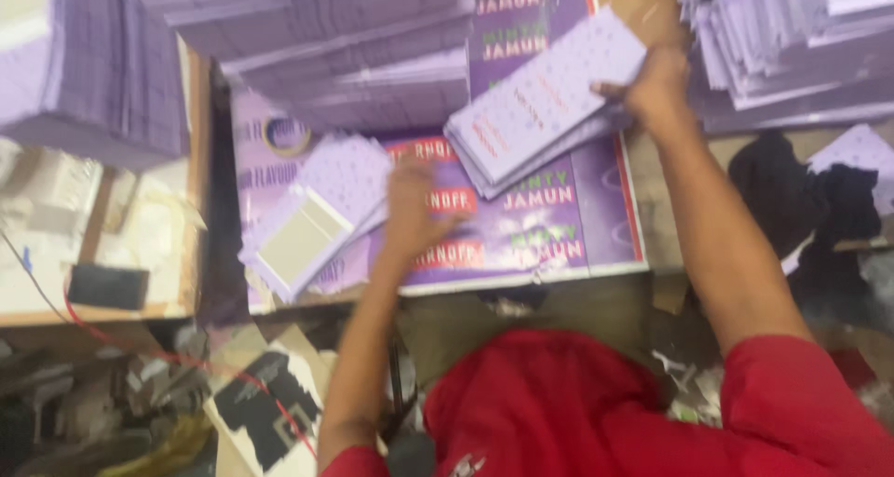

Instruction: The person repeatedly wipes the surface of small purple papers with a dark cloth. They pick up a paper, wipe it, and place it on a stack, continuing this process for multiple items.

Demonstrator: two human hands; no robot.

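Cluttered bench [615, 270] covered by purple printed sheets, tall lilac stacks [307, 30] behind, tape roll [286, 134] at left, right hand [655, 84] pinching a lilac flat-carton bundle [540, 105] held tilted above the sheets, left hand [410, 207] blurred, fingers loosely spread beside a second carton pile [321, 212].

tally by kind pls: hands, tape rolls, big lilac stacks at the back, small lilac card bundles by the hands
Hands: 2, left hand, right hand
Tape rolls: 1, tape roll
Big lilac stacks: 3, left stack, middle stack, right stack
Small card bundles: 2, held bundle, loose bundle
Total: 8. Blur may hide more.
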